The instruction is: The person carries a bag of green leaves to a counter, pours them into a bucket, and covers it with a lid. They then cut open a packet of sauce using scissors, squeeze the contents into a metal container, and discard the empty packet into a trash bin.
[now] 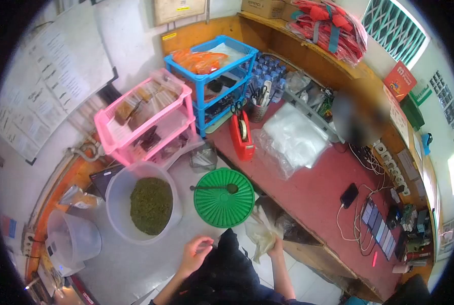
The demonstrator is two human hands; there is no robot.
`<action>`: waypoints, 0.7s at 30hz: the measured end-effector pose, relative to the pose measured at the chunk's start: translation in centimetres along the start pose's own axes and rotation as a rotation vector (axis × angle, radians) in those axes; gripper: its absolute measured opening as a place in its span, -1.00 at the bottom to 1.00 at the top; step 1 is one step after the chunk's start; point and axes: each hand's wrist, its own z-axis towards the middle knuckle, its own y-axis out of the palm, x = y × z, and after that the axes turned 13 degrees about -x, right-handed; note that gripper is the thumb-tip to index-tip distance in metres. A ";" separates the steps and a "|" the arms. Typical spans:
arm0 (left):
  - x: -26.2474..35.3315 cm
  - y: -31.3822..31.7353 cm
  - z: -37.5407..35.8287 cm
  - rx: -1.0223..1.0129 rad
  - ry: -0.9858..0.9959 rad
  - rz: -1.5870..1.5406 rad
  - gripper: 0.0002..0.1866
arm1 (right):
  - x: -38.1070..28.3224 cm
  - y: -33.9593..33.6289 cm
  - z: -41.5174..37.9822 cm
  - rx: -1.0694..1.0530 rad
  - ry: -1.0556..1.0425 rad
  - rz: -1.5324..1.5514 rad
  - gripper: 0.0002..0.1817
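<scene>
With your right hand point(275, 248) you are gripping a pale, crumpled plastic bag point(262, 235), fingers closed on its lower right side. The bag is hanging just beside a ribbed green lid point(224, 211), near the right edge of the grey tabletop point(125, 272); whether bag and lid are touching, you cannot tell from this angle. Your left hand point(195, 255) is hovering over that tabletop, fingers bent and partly open, with a gap to the thumb and nothing visible in its hold.

A dark spoon point(231, 188) is lying across the lid. To the left, a large translucent tub point(116, 199) is holding a green, crumbly material point(152, 206), and a smaller translucent container point(77, 236) is standing beside it. Behind them a pink rack point(102, 127) and a blue rack point(200, 80) are standing side by side. On the red tabletop point(298, 195) to your right, a red tape dispenser point(244, 151), clear plastic bags point(295, 134) and a phone point(349, 195) are resting.
</scene>
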 end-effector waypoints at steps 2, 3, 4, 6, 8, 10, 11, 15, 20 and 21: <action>-1.6 0.4 1.7 0.015 -0.022 0.080 -0.79 | -0.2 -6.5 2.7 0.102 -0.021 0.058 -0.65; -2.1 0.5 2.8 0.033 -0.046 0.155 -0.77 | -0.5 -8.7 4.7 0.206 -0.039 0.112 -0.65; -2.7 0.3 4.0 0.039 -0.050 0.155 -0.77 | -1.0 -8.7 7.1 0.206 -0.032 0.110 -0.65; -3.9 -0.2 6.6 0.092 -0.039 0.644 -0.67 | -2.0 -8.1 12.6 0.435 -0.265 -0.080 -0.65; -4.4 -0.4 9.8 0.147 -0.095 0.719 -0.64 | -2.5 -7.6 18.0 0.571 -0.330 -0.299 -0.64; -5.6 -1.3 13.5 0.198 -0.150 0.801 -0.60 | -2.3 -7.2 23.6 0.653 -0.293 -0.533 -0.64; -6.5 -1.7 15.3 0.238 -0.094 0.933 -0.60 | -2.1 -7.5 25.7 0.658 -0.241 -0.636 -0.64; -8.9 -2.3 20.4 0.324 -0.042 1.217 -0.65 | -0.6 -10.2 31.5 0.624 -0.039 -1.018 -0.63; -10.8 -1.7 21.9 0.286 -0.079 1.232 -0.76 | -0.5 -12.5 32.0 0.459 0.145 -1.291 -0.63; -10.5 -1.6 21.8 0.233 -0.095 1.250 -0.81 | -0.9 -12.0 31.0 0.414 0.168 -1.298 -0.62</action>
